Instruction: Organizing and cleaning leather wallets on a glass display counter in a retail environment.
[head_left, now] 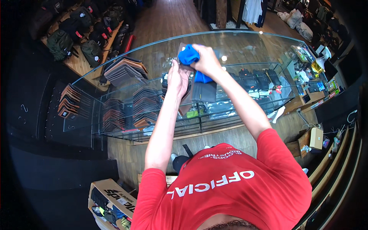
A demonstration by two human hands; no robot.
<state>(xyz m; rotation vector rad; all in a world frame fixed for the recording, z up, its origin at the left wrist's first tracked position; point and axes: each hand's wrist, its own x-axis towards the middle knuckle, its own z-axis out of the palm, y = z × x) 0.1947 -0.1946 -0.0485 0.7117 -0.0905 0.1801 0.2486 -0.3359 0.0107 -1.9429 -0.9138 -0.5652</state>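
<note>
Over the glass counter point(161, 42), my right hand point(207, 60) is closed round a bunched blue cloth point(188, 56). It presses the cloth against a flat brownish piece that looks like a wallet point(181, 48), mostly covered by cloth and fingers. My left hand point(178, 79) holds that wallet from the near left side, thumb up, with its other fingers partly hidden behind it. Under my right wrist lies more blue fabric point(203, 78), beside a dark grey flat wallet-like piece point(204, 92).
Overlapping rows of wallets point(124, 72) lie at the counter's left, with more stacks point(145, 103) nearby. Dark packaged goods point(257, 80) fill the right side. A yellow-labelled spray bottle point(318, 65) stands at far right. Backpacks point(61, 44) sit far left; an open cardboard box point(115, 199) stands lower left.
</note>
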